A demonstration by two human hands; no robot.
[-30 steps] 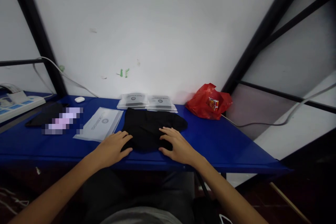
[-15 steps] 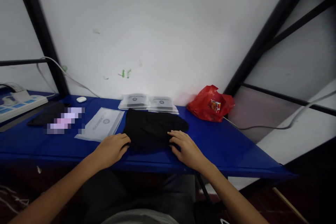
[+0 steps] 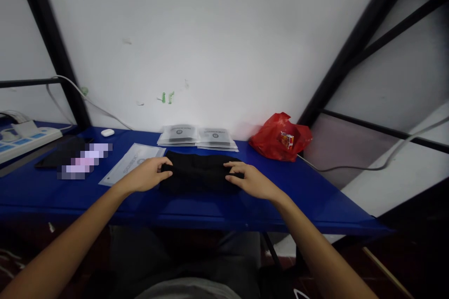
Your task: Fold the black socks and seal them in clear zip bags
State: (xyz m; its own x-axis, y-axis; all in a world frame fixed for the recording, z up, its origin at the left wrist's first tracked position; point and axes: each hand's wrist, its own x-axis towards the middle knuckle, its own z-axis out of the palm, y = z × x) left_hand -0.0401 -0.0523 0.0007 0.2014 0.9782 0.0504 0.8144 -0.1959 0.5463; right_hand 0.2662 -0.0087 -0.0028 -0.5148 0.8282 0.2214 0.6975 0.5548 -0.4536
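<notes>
A piece of black cloth [image 3: 198, 175], its exact kind unclear, spans the space between my hands at the table's front. My left hand [image 3: 149, 175] pinches its left side, with thumb and fingers around the fabric. On the right side, my right hand [image 3: 252, 181] grips it the same way, thumb below and fingers above. A frosted plastic pouch [image 3: 121, 166] with printed lettering lies flat to the left, partly covered by my left hand. Behind the cloth, against the wall, are two stacks of similar pouches, a left stack [image 3: 178, 135] and a right stack [image 3: 216, 138].
The blue table [image 3: 294, 201] has a crumpled red plastic bag [image 3: 275, 140] at its back right. A white earbud case [image 3: 107, 132], a dark tablet-like device [image 3: 58, 153] and a white power strip [image 3: 30, 144] sit on the left. Black metal posts rise at both sides.
Both hands have moved away from me and closed on the cloth's sides. The cloth's near edge has shifted back, and the cloth now looks shorter from front to back.
</notes>
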